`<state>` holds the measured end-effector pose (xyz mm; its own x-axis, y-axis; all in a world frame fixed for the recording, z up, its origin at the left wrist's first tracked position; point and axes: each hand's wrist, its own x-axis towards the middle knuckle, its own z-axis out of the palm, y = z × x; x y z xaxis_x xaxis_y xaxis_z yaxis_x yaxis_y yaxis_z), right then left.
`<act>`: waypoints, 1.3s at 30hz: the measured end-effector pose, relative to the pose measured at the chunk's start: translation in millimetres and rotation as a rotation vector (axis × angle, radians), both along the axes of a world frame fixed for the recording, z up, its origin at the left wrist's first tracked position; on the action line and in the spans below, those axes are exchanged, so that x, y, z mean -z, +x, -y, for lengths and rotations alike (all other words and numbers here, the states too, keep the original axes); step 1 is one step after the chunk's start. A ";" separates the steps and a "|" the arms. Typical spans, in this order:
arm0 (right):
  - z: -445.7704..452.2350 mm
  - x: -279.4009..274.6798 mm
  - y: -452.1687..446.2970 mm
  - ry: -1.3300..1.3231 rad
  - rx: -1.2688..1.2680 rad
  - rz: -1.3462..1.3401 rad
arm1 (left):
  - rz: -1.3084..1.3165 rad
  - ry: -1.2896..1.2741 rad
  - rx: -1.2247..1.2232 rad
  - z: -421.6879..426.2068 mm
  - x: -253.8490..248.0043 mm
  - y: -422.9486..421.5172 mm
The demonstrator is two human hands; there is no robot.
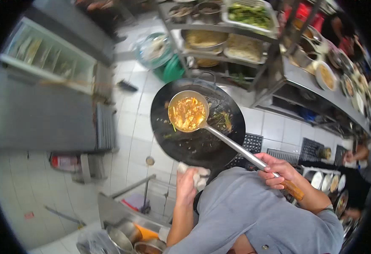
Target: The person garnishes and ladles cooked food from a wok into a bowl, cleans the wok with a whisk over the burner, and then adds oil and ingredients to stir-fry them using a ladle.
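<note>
A black wok is held up in front of my body, with food scraps and oil on its inner surface. My left hand is closed round a pale cloth at the wok's near rim; the cloth hides what part of the wok lies under it. My right hand grips a long-handled metal ladle near its wooden end. The ladle's bowl is over the wok and full of reddish-orange stew with egg-like pieces and bits of green.
A metal shelf with trays of food stands ahead. To the right, a steel counter bears several bowls, with other people beyond. An open-topped cold cabinet is at left. Pots sit at lower left, above a tiled floor.
</note>
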<state>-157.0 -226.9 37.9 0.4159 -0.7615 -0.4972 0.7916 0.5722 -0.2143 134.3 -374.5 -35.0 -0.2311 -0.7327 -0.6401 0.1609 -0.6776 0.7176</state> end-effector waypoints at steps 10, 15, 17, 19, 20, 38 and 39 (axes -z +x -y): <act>-137.7 -31.6 -92.3 -0.029 0.653 -0.183 | -0.211 0.167 0.311 -29.5 -11.1 -139.2; -166.3 -64.1 -168.6 0.059 0.950 -0.484 | -0.244 0.233 0.391 -40.0 -15.9 -217.5; -177.5 -62.5 -212.1 0.078 0.966 -0.668 | -0.256 0.243 0.449 -49.9 -15.5 -243.1; -167.8 -60.0 -248.8 0.152 0.981 -0.814 | -0.262 0.263 0.479 -47.6 -12.5 -258.8; -169.4 -56.0 -270.9 0.180 0.963 -0.890 | -0.243 0.268 0.487 -52.0 -12.9 -267.6; -196.7 -22.6 -396.2 0.213 0.897 -1.183 | -0.059 0.267 0.390 -83.1 -31.0 -284.7; -197.8 -24.5 -394.6 0.215 0.874 -1.186 | -0.075 0.264 0.387 -86.5 -33.3 -287.6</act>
<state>-551.6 -29.1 62.5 -0.8399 -0.4206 -0.3431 0.3216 0.1235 -0.9388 -153.2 -288.0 -1.6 -0.5077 -0.3983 -0.7639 -0.0942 -0.8557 0.5088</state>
